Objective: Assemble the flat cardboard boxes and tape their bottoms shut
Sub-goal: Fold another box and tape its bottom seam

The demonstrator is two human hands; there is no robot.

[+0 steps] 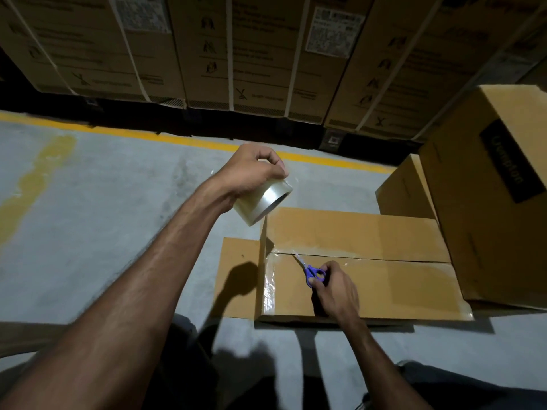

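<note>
A brown cardboard box stands bottom-up on the concrete floor. Its two flaps meet at a centre seam covered with clear tape. More clear tape runs down the box's left end. My left hand grips a roll of clear packing tape in the air above the box's left end. My right hand holds blue-handled scissors over the near flap, blades pointing at the seam.
A flat piece of cardboard lies under the box's left end. Assembled boxes stand at the right, one with a dark printed label. Strapped cartons line the back behind a yellow floor line. My legs are at the bottom edge.
</note>
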